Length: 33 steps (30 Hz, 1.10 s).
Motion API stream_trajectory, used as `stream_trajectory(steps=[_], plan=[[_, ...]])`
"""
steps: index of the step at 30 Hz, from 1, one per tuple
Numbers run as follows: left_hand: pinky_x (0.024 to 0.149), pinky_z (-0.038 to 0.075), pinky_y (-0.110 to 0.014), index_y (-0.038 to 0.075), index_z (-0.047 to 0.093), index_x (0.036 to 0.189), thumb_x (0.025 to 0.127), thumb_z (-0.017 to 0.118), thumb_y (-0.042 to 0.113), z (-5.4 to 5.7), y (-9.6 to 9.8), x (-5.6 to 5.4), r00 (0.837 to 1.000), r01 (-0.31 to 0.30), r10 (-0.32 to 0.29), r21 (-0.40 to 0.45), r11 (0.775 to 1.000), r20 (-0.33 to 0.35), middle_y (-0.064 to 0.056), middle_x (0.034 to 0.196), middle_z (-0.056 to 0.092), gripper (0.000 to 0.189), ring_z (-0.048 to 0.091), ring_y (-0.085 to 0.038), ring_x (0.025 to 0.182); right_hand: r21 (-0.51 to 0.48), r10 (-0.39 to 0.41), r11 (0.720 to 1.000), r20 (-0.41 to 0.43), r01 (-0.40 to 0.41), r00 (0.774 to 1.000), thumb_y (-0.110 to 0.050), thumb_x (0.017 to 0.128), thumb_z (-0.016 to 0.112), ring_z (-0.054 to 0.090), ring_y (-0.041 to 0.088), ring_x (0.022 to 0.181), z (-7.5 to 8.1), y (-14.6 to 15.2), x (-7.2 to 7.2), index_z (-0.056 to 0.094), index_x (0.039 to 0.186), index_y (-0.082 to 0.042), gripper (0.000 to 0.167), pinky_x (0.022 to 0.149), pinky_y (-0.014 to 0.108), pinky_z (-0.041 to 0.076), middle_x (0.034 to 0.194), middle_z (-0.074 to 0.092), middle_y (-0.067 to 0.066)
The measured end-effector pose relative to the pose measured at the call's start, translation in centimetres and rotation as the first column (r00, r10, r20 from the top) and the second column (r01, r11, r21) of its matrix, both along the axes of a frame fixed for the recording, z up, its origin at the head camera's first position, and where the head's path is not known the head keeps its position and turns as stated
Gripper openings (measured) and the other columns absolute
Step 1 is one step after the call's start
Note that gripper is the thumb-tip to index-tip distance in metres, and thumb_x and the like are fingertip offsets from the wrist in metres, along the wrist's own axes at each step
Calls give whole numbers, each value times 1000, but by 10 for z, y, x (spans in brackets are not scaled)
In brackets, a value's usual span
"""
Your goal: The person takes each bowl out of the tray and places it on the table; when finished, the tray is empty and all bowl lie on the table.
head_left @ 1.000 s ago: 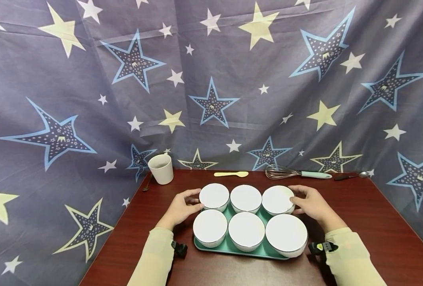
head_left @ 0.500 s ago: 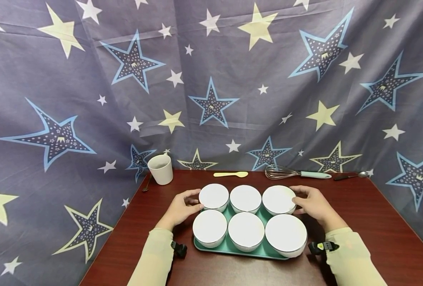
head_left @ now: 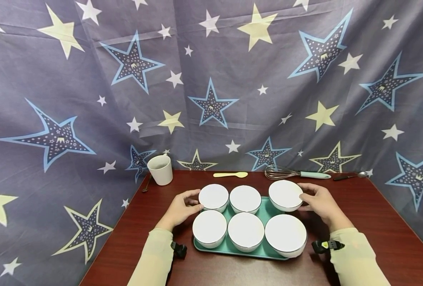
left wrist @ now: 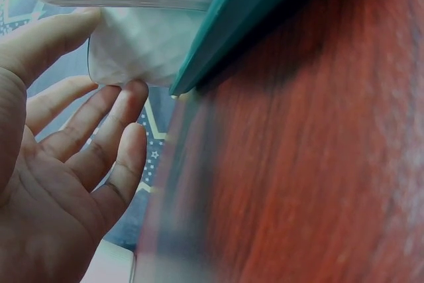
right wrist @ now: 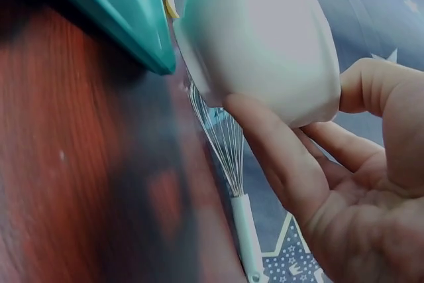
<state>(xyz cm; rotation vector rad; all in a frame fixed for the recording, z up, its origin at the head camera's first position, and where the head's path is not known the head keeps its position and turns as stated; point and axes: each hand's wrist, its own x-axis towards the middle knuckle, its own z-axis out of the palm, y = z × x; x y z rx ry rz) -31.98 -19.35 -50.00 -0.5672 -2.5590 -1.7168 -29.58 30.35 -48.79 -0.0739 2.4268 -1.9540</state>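
Note:
A teal tray (head_left: 264, 214) carries white bowls with thin dark rims. My right hand (head_left: 320, 204) grips the back right bowl (head_left: 285, 194) by its side, thumb near the rim; the right wrist view shows this bowl (right wrist: 265, 44) raised off the tray. My left hand (head_left: 179, 206) holds the back left bowl (head_left: 213, 196) between thumb and fingers; that bowl (left wrist: 142, 44) stands on the tray in the left wrist view. Between them sits the back middle bowl (head_left: 245, 198). The front row has a left bowl (head_left: 209, 227), a middle bowl (head_left: 246, 230) and a right bowl (head_left: 285, 234).
Along the table's back edge lie a yellow spoon (head_left: 230, 174), a whisk (head_left: 297, 173) with a pale blue handle and a dark-handled spoon (head_left: 350, 176). A white mug (head_left: 160, 170) stands at the back left. Star-patterned cloth (head_left: 211, 59) hangs behind the table (head_left: 368, 238).
My right hand has lifted the back right bowl and moved it slightly right and away, baring more of the tray. The left hand has stayed in place at its bowl.

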Motion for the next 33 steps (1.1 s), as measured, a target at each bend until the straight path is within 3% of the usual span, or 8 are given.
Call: stream_trajectory(steps=[13,23,28,33], plan=[[83,53,-22,-4,59,144,89,82,1,-1,-1,0,1000,-1,1,6,1000,13,-21,140,63,59,66,-46,111,-62,-66,996,23,67,998,1,103,48,75,20,91,-16,20,-3,33,156,13,57,80,46,62,146,40,40],[87,55,-34,-3,60,144,89,82,2,1,-2,1,1000,2,-2,-2,1000,-2,-21,139,64,59,67,-44,110,-60,-112,992,41,114,993,2,100,46,75,19,85,-24,28,-4,32,155,15,58,77,45,62,141,42,40],[85,55,-28,-3,60,143,90,82,4,3,-1,3,1000,6,-6,-2,1000,-5,-21,139,64,58,67,-44,110,-60,-118,991,59,122,991,2,100,46,74,21,85,-26,30,-4,31,155,16,59,77,45,62,142,41,40],[84,54,-26,-3,59,144,90,82,4,-8,-4,-5,1000,2,-2,-18,1000,5,-21,140,63,60,66,-45,111,-62,-118,990,84,123,989,0,101,46,74,21,87,-30,32,-4,30,155,16,59,78,46,62,145,38,40]])
